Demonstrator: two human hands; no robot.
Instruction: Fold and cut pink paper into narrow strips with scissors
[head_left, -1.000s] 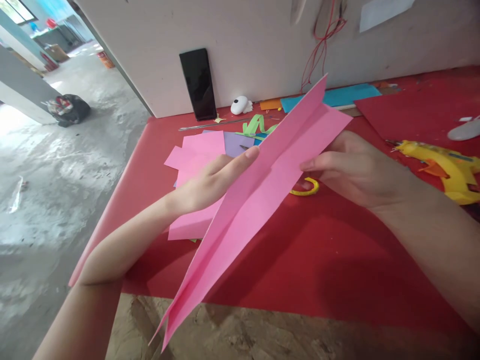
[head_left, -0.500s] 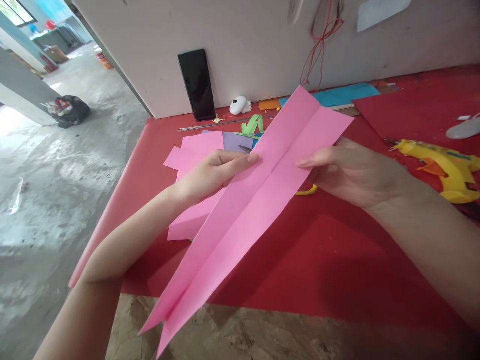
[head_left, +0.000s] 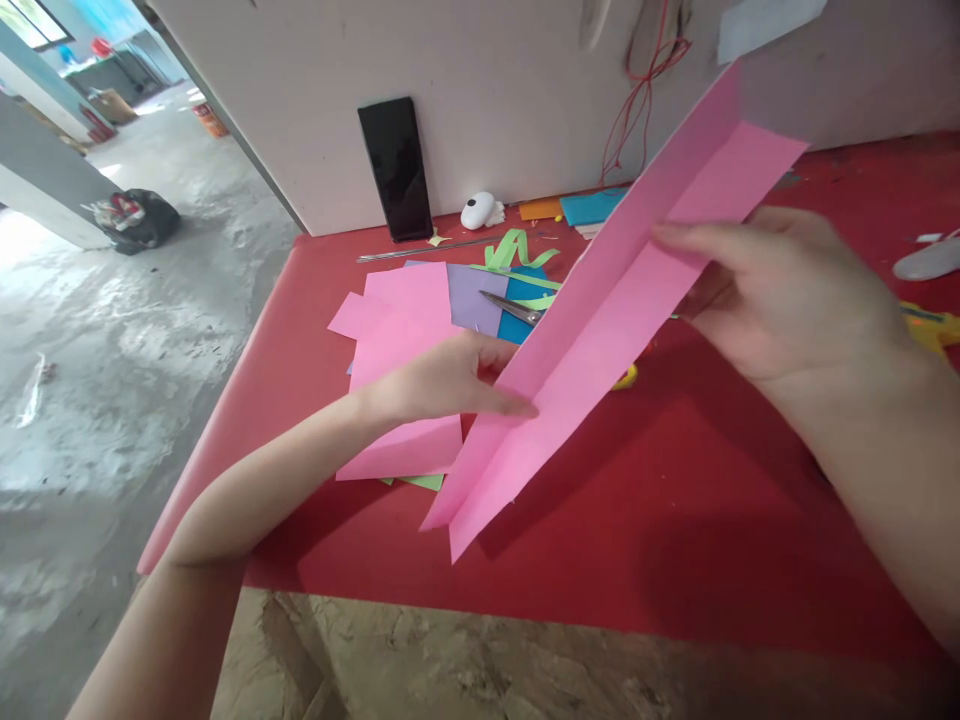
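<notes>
A long strip of pink paper, creased down its length into a shallow trough, slants across the view above the red table. Near its lower end my left hand grips it, thumb on the inner face and fingers behind. My right hand pinches the strip's right edge toward the upper end, thumb pressed by the crease. Scissors with yellow handles lie partly hidden behind the strip. Other pink paper pieces rest on the table behind my left hand.
Purple paper and curled green paper strips lie by the scissors. A phone leans on the wall beside a small white object. A yellow glue gun is mostly hidden by my right wrist. The red table ends at a near edge.
The pink strip has moved up and to the right, and its fold looks deeper. My left hand has shifted down along it; my right hand has risen to the right.
</notes>
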